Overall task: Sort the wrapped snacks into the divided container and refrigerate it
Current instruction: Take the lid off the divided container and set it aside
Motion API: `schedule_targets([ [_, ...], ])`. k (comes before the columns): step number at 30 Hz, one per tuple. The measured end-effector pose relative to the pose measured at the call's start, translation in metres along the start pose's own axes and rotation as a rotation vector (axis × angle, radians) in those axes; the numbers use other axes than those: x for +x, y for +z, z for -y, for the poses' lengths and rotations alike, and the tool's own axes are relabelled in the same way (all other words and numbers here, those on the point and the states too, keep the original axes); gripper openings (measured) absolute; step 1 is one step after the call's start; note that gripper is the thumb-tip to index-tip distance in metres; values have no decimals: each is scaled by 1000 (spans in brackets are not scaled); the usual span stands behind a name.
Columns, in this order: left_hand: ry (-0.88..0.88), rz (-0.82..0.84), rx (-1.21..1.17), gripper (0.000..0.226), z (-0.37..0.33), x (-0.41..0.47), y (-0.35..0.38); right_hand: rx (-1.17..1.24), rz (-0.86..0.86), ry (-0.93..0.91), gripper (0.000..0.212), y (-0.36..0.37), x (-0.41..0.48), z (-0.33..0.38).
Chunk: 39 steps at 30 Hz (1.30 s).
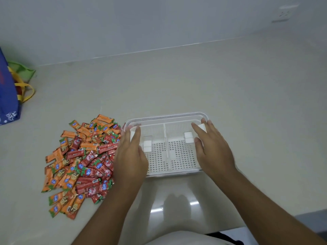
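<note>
We had the container (167, 116) on the table (194, 76) in the middle of the frame, its white perforated floor split in two by a divider (166, 147). Our left hand (130, 154) lay flat over its left end and our right hand (215, 152) over its right end, fingers straight, the two well apart. The snacks (79, 161), orange and red, lay heaped just left of the container. A blue bag (7, 92) stood at the left edge.

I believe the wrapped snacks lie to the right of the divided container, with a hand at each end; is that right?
No: the head view shows the wrapped snacks left of the divided container; left hand and right hand at its ends.
</note>
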State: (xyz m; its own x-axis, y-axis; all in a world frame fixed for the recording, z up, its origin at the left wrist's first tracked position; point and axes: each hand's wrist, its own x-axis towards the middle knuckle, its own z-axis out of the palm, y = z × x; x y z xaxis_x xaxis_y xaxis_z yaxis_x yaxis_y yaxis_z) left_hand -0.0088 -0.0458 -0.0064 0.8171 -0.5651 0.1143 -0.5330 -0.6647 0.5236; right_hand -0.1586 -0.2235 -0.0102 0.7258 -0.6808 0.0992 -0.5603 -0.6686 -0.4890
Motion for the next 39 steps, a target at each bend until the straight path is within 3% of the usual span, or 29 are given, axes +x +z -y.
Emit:
schedule_targets([
  [5, 93, -56, -78, 63, -42, 14, 4, 79, -137, -21, 48, -39, 5, -27],
  [9, 215, -30, -174, 59, -113, 28, 36, 106, -246, 85, 46, -77, 3, -93],
  [14, 406, 106, -164, 61, -206, 42, 115, 93, -318, 318, 45, -95, -21, -192],
  [17, 447, 228, -162, 62, -235, 33, 166, 77, -277, 431, 44, -92, -42, -238],
  [21, 401, 377, -170, 62, -226, 6, 213, 87, -174, 513, 44, -73, -65, -271],
  [29, 342, 532, -60, 54, -190, -22, 248, 42, -92, 490, 44, -49, -91, -289],
  [33, 307, 570, 5, 77, -187, -28, 251, -65, -53, 492, 46, -53, -97, -293],
  [35, 337, 513, 125, 89, -187, -28, 251, -147, -31, 520, 53, -55, -97, -294],
  [39, 489, 538, 244, 79, -189, -35, 255, -182, 13, 444, 57, -50, -101, -289],
])
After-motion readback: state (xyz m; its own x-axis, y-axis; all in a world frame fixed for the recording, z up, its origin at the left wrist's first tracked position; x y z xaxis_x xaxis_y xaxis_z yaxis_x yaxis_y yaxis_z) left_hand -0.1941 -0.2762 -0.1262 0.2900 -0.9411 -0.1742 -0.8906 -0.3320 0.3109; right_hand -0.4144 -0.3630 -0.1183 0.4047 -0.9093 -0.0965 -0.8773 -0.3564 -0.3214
